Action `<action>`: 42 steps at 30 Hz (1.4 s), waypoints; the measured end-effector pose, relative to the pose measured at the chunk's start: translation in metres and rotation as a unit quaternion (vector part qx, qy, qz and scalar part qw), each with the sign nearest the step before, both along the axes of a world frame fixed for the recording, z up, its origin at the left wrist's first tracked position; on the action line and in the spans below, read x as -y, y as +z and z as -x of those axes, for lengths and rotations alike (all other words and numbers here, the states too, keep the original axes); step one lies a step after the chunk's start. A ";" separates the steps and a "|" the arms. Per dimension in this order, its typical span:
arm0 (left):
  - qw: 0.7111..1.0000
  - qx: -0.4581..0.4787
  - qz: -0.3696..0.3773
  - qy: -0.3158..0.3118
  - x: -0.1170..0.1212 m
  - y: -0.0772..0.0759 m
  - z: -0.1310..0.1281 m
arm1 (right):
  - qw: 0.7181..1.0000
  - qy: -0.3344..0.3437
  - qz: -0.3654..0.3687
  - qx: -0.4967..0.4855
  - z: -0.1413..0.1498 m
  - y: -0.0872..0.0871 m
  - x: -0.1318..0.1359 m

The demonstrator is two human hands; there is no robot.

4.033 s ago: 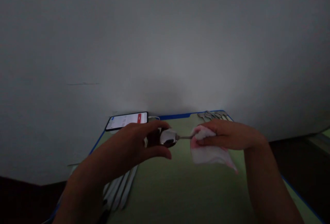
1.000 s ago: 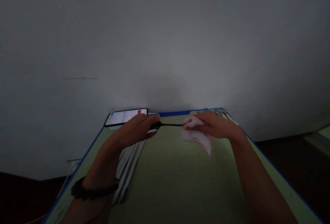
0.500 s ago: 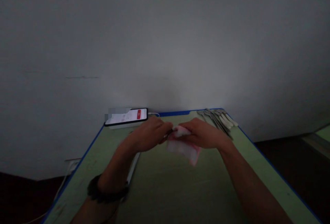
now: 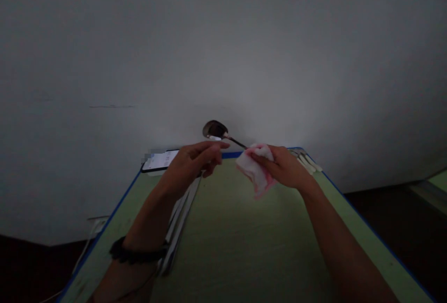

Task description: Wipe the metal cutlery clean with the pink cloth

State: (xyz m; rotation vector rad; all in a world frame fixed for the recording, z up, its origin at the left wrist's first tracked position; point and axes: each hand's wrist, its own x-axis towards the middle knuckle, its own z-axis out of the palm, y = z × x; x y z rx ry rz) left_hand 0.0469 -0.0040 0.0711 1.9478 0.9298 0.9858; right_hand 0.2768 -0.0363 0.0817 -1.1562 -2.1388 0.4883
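Observation:
A metal spoon (image 4: 214, 130) is held up over the far edge of the table, bowl to the left and handle slanting down to the right. Its handle end disappears into a pink and white cloth (image 4: 256, 168). My right hand (image 4: 284, 165) is closed around the cloth and, through it, the handle; a corner of the cloth hangs down. Just below the spoon's bowl is my left hand (image 4: 195, 165), its index finger stretched out and the other fingers loosely bent. Nothing shows in its grasp, and it seems apart from the spoon.
A phone (image 4: 159, 161) lies at the table's far left corner, partly behind my left hand. Several long metal utensils (image 4: 181, 224) lie beside my left forearm. More cutlery (image 4: 307, 161) with pale handles lies at the far right corner. A wall (image 4: 223, 61) rises behind the table (image 4: 244, 247).
The spoon's bowl has come into sight, raised above the far edge. My left hand has let go and moved slightly left, while my right hand with the cloth has risen a little.

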 end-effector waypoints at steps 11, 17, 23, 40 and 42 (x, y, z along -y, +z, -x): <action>0.980 0.094 -0.023 0.177 0.003 -0.003 -0.033 | 0.984 0.093 0.110 -0.109 0.018 -0.018 -0.011; 0.994 0.065 0.068 0.051 0.006 0.005 -0.018 | 0.924 -0.080 0.163 -0.338 0.003 -0.041 -0.032; 0.992 -0.125 0.021 0.008 0.011 -0.002 -0.027 | 0.860 -0.044 0.218 -0.460 0.009 -0.036 -0.035; 0.946 -0.295 -0.134 -0.011 0.009 -0.011 -0.029 | 0.930 -0.063 0.165 -0.322 0.029 -0.037 -0.017; 0.935 -0.319 -0.153 -0.012 0.012 -0.012 -0.032 | 0.942 -0.101 0.147 -0.283 0.028 -0.038 -0.017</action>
